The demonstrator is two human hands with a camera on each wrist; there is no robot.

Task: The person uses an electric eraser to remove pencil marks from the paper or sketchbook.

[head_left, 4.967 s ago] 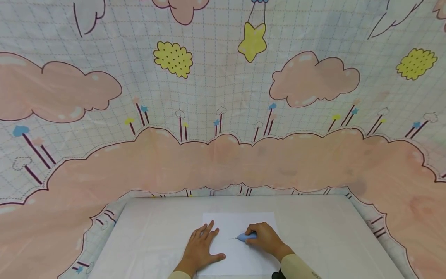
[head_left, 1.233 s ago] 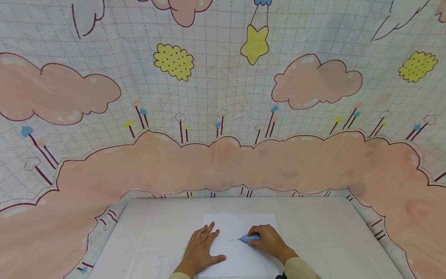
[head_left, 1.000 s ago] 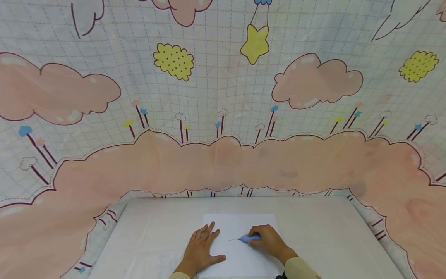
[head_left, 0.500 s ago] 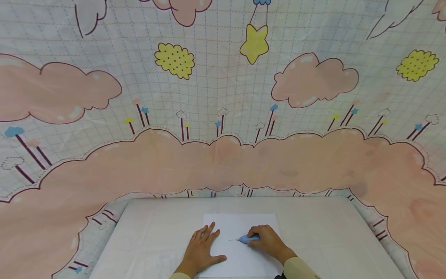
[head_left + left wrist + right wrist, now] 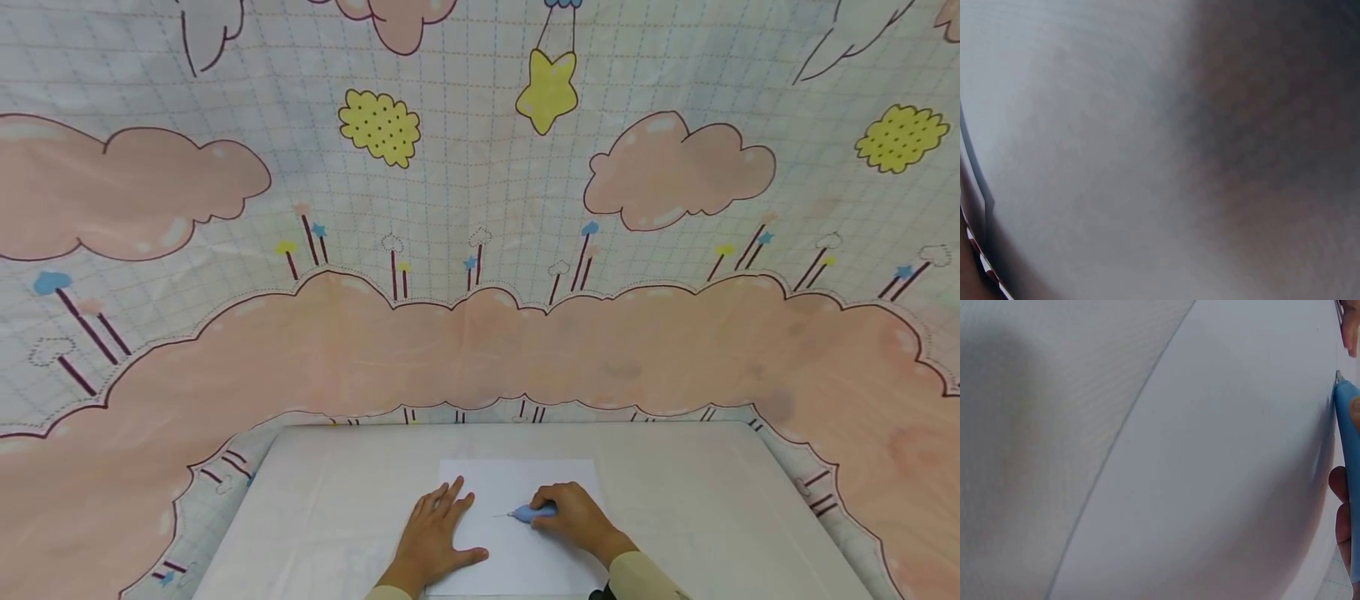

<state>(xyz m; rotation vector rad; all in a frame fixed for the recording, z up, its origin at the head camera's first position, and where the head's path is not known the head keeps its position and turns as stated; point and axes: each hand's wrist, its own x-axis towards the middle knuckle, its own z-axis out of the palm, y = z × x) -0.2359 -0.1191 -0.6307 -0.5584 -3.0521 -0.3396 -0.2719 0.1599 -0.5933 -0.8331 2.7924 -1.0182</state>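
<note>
A white sheet of paper (image 5: 517, 475) lies on the table, with a short thin dark line near its middle. My left hand (image 5: 431, 537) rests spread on the left side of the sheet, fingers straight and thumb pointing right. Right of the line, my right hand (image 5: 577, 517) grips a thick light-blue pen (image 5: 531, 512), which is tilted low with its tip at the line's right end. In the right wrist view the pen (image 5: 1350, 444) shows a narrow metal tip near the paper, with curled fingers around its body. The left wrist view is mostly blurred pale surface and shadow.
A pale cloth covers the table (image 5: 337, 475). Behind and around it hangs a printed curtain (image 5: 480, 350) with clouds and stars. A dark object (image 5: 600, 594) shows partly beside the right sleeve (image 5: 645, 575) at the bottom edge.
Over the earlier frames my right hand shifts the pen slightly right along the line, then a little back left up to now. My left hand stays nearly in place.
</note>
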